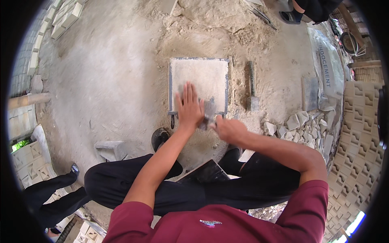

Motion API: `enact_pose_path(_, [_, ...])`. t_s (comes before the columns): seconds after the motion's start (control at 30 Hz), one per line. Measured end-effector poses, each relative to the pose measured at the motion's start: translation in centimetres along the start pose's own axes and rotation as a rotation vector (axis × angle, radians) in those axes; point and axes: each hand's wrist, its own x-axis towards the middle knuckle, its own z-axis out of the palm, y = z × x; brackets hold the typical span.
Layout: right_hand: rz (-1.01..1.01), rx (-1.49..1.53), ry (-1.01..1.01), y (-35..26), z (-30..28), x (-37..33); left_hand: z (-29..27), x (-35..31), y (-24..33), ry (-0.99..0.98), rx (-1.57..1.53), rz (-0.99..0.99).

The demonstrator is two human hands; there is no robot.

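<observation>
On the ground before me lies a square metal mould, its inside filled nearly level with pale, powdery material. My left hand rests flat over the near part of the fill, fingers stretched forward. A scraper with a flat grey blade is gripped in my right hand. Its blurred blade lies over the mould's near edge, beside my left hand. A dark loop handle shows at the mould's near left corner. Right of the mould lies a long-handled tool with a blocky end.
Loose pale powder is heaped beyond the mould. Broken block pieces pile up at the right, near a white sack and a grey slab. Patterned blocks line the right side. Other people's legs show at left and top right.
</observation>
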Motion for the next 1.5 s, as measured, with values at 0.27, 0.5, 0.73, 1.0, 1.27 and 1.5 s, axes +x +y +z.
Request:
enact_pose_path(0.27, [-0.015,-0.229,0.258,3.5,-9.8,7.5,1.4,15.2,1.0,0.251,-0.058,0.044])
enact_pose_path(0.5, [-0.024,0.067,0.080,3.3,0.8,-1.2,1.0,1.8,2.5,0.006,-0.061,0.097])
enact_pose_path(0.73, [0.031,-0.186,0.197,3.7,-6.7,4.9,1.6,11.4,1.4,0.152,-0.036,0.100])
enact_pose_path(1.0, [0.004,-0.183,0.322,6.6,-10.4,8.7,1.9,18.2,2.9,0.133,-0.037,0.146])
enact_pose_path(1.27, [0.057,0.024,0.062,6.0,0.8,-4.4,0.8,0.6,6.6,-0.038,-0.089,0.217])
enact_pose_path(1.5, [0.005,-0.127,0.337,6.1,-5.1,0.1,-1.2,7.7,5.2,0.118,-0.077,0.278])
